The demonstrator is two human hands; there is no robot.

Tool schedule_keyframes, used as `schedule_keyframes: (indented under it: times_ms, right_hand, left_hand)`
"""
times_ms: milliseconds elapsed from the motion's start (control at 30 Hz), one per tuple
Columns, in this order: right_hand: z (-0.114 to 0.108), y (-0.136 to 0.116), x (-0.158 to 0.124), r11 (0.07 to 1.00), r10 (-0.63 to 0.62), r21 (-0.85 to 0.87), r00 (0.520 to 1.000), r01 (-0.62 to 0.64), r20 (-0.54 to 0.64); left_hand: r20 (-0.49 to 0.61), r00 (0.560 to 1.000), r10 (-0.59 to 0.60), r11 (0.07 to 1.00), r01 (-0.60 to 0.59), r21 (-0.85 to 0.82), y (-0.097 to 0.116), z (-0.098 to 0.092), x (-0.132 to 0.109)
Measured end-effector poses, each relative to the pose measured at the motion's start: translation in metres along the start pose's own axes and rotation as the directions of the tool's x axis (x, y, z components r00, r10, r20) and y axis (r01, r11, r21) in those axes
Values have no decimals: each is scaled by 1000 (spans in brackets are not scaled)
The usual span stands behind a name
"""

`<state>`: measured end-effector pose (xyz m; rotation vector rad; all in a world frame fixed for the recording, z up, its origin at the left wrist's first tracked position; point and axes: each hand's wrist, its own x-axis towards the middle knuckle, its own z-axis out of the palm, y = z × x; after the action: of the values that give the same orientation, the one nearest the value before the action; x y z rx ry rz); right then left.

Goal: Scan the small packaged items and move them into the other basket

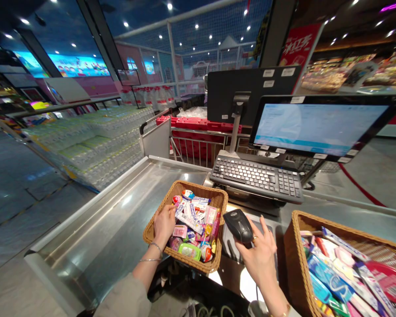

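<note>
My left hand (164, 223) reaches into a wicker basket (214, 197) on a steel checkout counter, fingers curled down among several small colourful packets (194, 218); what the fingers hold, if anything, is hidden. My right hand (260, 252) is closed on a black handheld barcode scanner (238, 224), held between the two baskets with its head pointing toward the left basket. A second wicker basket (295, 246) at the right holds several boxed items such as toothpaste (336, 273).
A keyboard (257, 176) and a lit till screen (320, 125) stand behind the baskets. The steel counter (112, 224) stretches left and away. Red shopping carts (198, 136) and stacked bottled water (99, 141) lie beyond.
</note>
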<state>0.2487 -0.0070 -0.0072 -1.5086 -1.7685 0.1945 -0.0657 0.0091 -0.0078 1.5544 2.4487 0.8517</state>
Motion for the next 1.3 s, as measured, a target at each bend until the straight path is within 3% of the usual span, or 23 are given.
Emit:
schedule_keyframes:
  times_ms: [200, 467, 867, 1133, 1300]
  right_hand:
    - [0, -3, -2, 1000, -12, -1, 1000, 12, -5]
    - [2, -5, -2, 1000, -7, 5, 1000, 7, -10]
    - [2, -1, -2, 1000, 4, 12, 1000, -4, -3]
    - [1, 3, -1, 1000, -1, 9, 1000, 2, -14]
    - [0, 3, 1, 1000, -9, 8, 1000, 9, -17]
  left_hand:
    - [38, 997, 64, 979, -71, 192, -8, -1, -6]
    - [155, 978, 141, 948, -178, 263, -14, 2, -9]
    - [319, 883, 345, 826, -447, 343, -13, 6, 3]
    - [401, 858, 322, 822, -463, 331, -16, 15, 12]
    - [370, 865, 339, 833, -459, 309, -17, 19, 9]
